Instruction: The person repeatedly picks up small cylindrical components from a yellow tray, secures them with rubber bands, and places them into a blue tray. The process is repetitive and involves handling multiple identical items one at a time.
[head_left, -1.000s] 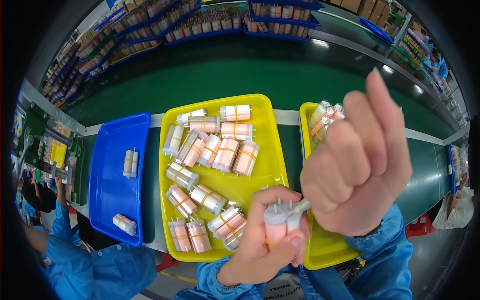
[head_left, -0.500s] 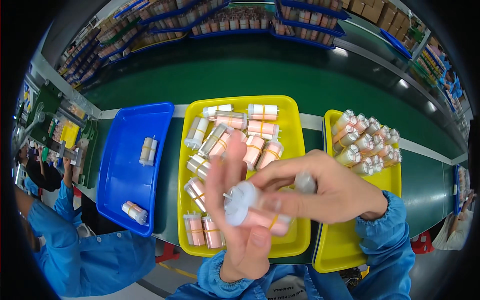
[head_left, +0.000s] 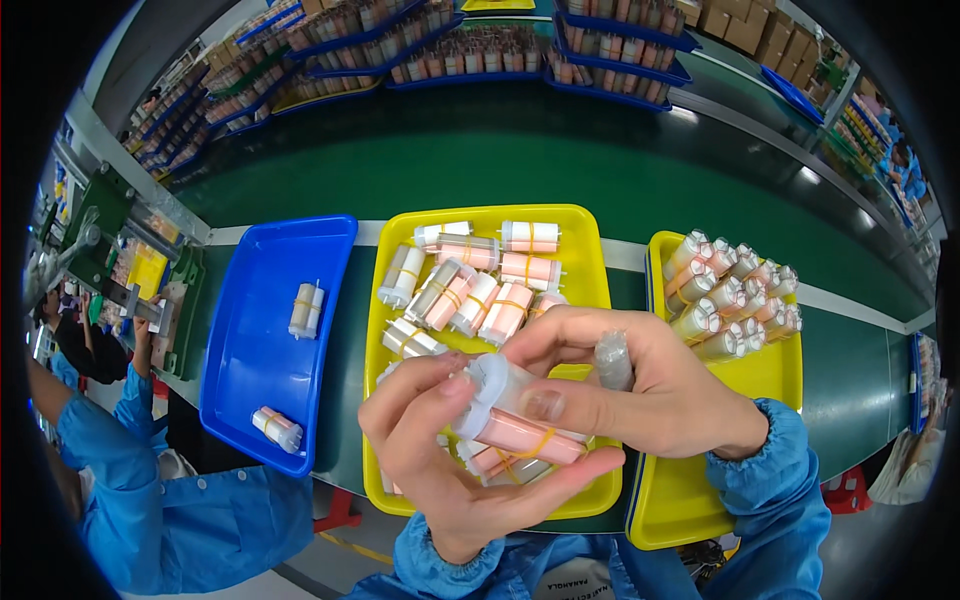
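Over the middle yellow tray, both hands hold one bundle of pink and white tubes with a yellow rubber band and a white, lobed end cap. My left hand cups it from the left and below, fingertips at the cap. From the right, my right hand grips it, thumb pressing on its upper side. A small translucent, grey-looking piece shows among the right hand's fingers; what it is I cannot make out. Similar banded bundles lie in the tray, partly hidden by my hands.
To the left, a blue tray contains two bundles. Several bundles stand grouped in the right yellow tray. Stacked trays of bundles line the far side of the green bench. Another person's blue sleeve is at the left.
My left fingers, raised and spread before, have curled around the end cap. The bundle has turned slightly, showing more of its pink length. The view has shifted a little.
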